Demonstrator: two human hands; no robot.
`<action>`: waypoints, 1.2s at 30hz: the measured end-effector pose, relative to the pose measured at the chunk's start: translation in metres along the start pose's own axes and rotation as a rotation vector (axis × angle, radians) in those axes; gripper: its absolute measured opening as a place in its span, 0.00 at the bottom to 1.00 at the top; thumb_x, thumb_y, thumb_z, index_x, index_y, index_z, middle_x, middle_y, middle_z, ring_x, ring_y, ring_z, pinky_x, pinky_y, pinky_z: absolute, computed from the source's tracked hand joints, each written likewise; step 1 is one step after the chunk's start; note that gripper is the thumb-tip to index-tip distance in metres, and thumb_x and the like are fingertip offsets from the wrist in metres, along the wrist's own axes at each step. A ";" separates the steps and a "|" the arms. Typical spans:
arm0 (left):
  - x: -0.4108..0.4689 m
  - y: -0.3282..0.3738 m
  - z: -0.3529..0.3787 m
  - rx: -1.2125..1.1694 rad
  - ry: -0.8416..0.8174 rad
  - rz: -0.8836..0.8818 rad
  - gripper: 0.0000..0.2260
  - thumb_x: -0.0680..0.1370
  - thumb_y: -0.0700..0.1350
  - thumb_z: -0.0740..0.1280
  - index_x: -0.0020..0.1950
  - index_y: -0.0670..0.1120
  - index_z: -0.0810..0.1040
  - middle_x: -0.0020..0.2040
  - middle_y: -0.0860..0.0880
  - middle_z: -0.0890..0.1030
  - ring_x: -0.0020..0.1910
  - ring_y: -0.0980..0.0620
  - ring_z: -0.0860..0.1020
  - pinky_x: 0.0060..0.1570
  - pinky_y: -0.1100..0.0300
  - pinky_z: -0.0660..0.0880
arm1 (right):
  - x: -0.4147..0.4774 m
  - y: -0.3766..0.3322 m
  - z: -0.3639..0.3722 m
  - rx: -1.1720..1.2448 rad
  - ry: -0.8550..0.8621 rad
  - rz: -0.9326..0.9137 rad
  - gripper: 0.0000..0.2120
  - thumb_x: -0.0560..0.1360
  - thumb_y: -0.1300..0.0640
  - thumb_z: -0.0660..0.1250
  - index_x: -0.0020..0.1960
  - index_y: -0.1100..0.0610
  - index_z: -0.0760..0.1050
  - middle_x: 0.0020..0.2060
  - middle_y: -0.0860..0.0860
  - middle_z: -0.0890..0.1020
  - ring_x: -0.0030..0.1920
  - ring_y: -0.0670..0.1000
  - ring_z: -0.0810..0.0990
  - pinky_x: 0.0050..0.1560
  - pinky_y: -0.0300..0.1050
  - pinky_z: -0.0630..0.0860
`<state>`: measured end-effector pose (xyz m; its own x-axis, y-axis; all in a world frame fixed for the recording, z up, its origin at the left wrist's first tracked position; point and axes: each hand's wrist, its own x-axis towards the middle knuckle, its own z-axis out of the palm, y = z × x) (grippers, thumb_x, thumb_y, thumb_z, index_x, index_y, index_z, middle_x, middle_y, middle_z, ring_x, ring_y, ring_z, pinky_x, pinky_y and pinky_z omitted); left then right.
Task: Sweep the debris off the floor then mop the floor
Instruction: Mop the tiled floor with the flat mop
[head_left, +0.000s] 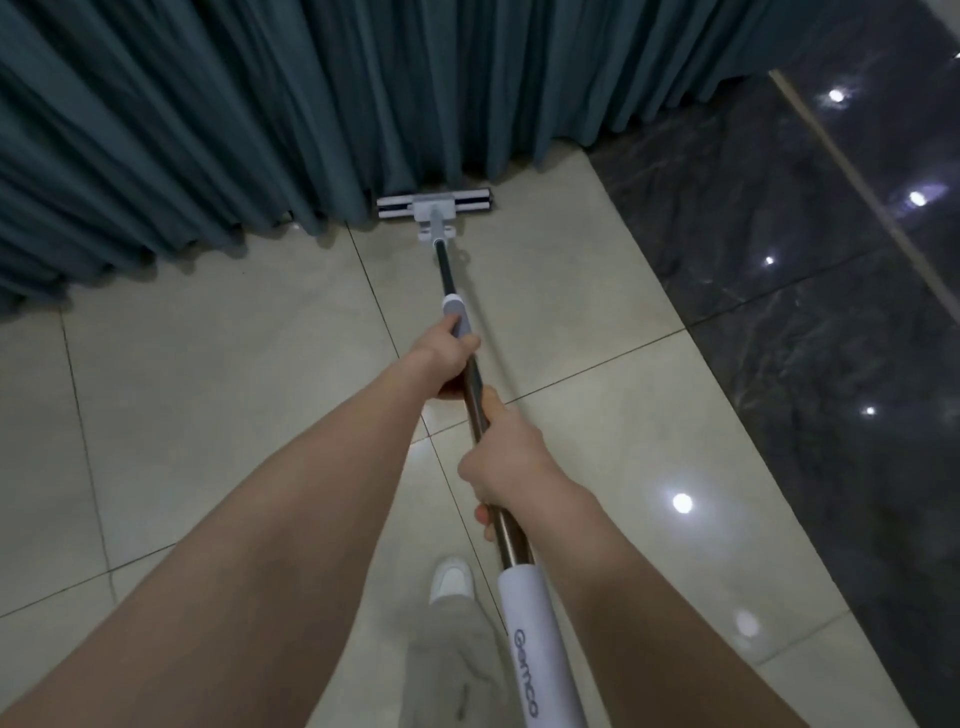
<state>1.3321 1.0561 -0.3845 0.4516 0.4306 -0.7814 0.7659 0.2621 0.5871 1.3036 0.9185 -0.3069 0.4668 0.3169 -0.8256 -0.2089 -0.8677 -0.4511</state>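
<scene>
Mop (434, 205) out at the curtain (208, 130), both hands on it.
Left hand (449, 364) fingers grasp the pole (448, 270) at its grey collar (457, 312); right hand (506, 462) fingers grasp lower.

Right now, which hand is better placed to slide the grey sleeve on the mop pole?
Left, probably. The left hand grips the near end of the grey sleeve; the right hand holds the pole higher up.

Teal curtain (208, 104) borders beige floor (208, 389) and dark marble (805, 338).
</scene>
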 end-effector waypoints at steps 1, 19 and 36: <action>-0.003 -0.005 0.002 0.008 -0.013 0.002 0.24 0.79 0.47 0.61 0.74 0.57 0.60 0.55 0.40 0.74 0.43 0.42 0.78 0.35 0.52 0.79 | -0.004 0.005 0.000 -0.020 -0.003 0.010 0.42 0.73 0.68 0.56 0.72 0.29 0.48 0.44 0.52 0.72 0.22 0.55 0.76 0.21 0.46 0.76; -0.251 -0.223 0.107 -0.055 0.060 -0.051 0.27 0.78 0.50 0.62 0.76 0.56 0.58 0.65 0.40 0.71 0.57 0.39 0.76 0.56 0.42 0.77 | -0.232 0.236 0.047 -0.297 -0.132 -0.064 0.42 0.72 0.67 0.50 0.76 0.34 0.43 0.41 0.49 0.68 0.21 0.50 0.77 0.19 0.40 0.74; -0.494 -0.404 0.205 -0.285 0.001 -0.149 0.24 0.80 0.45 0.60 0.74 0.56 0.57 0.52 0.40 0.74 0.41 0.43 0.78 0.29 0.54 0.77 | -0.450 0.435 0.092 -0.462 -0.163 -0.071 0.39 0.74 0.68 0.54 0.78 0.40 0.49 0.51 0.56 0.74 0.24 0.50 0.75 0.21 0.41 0.74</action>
<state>0.8938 0.5605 -0.2788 0.3433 0.3702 -0.8632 0.6643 0.5540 0.5018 0.9233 0.4339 -0.1631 0.3179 0.4047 -0.8574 0.2389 -0.9093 -0.3407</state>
